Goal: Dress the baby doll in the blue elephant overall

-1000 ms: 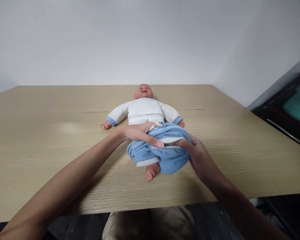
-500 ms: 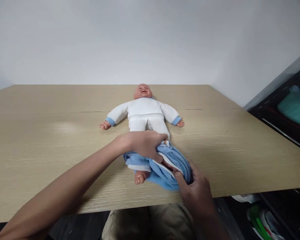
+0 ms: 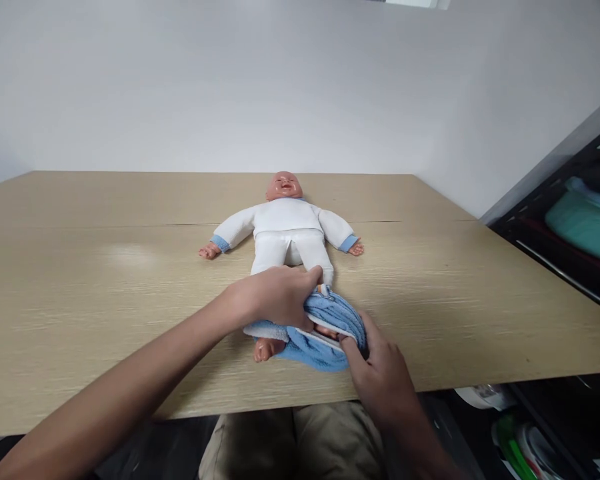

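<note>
A baby doll (image 3: 289, 217) in white clothes with blue cuffs lies on its back, head away from me and arms spread. Around its lower legs are bunched blue pants (image 3: 325, 357) of fuzzy cloth with white trim. One bare doll foot (image 3: 267, 349) sticks out on the left; part of the other shows inside the folds on the right. My left hand (image 3: 287, 297) reaches over the legs, closed on the upper edge of the pants. On the right, my right hand (image 3: 380, 363) pinches the gathered pants, thumb at the opening and fingers behind.
The doll lies on a wide light-wood table (image 3: 105, 287) whose front edge is close to my lap. A white wall (image 3: 230, 87) rises behind. To the right stands a dark shelf (image 3: 575, 267) holding a green folded item (image 3: 587, 223), with more items lower down.
Both hands and the pants have shifted slightly left and up in the view, as the camera tilts a little. Both hands keep hold of the pants, with slightly more of the right-hand doll foot showing.
</note>
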`<action>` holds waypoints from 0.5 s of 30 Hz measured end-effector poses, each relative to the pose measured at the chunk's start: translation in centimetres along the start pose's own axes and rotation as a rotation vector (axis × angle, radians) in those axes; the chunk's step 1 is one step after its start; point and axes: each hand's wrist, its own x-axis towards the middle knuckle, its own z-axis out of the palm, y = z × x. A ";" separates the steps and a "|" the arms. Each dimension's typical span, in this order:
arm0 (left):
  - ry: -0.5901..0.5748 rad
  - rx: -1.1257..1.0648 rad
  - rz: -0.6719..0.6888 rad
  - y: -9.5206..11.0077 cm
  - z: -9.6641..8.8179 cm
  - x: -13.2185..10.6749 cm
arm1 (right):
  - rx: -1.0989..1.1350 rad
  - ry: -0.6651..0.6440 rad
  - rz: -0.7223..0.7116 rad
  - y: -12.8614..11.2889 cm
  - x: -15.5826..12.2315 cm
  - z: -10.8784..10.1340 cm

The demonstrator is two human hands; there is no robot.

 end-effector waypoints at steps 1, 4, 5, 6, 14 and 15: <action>0.006 -0.049 0.004 -0.3 0.1 -0.1 | 0.062 -0.033 -0.001 0.1 0.2 0.0; 0.022 -0.241 -0.012 -1.2 0.3 -0.7 | 0.344 -0.163 -0.019 0.5 1.0 0.3; 0.034 -0.308 -0.022 -1.5 0.3 -1.0 | 0.446 -0.200 -0.021 0.6 1.3 0.5; 0.044 -0.374 -0.031 -1.7 0.4 -1.3 | 0.536 -0.217 -0.025 0.7 1.6 0.6; 0.269 -0.571 0.104 -2.6 1.4 -2.4 | 0.666 -0.150 -0.145 -0.3 4.3 0.2; 0.308 -0.567 0.129 -2.6 1.5 -2.4 | 0.655 -0.141 -0.186 -0.3 4.9 0.1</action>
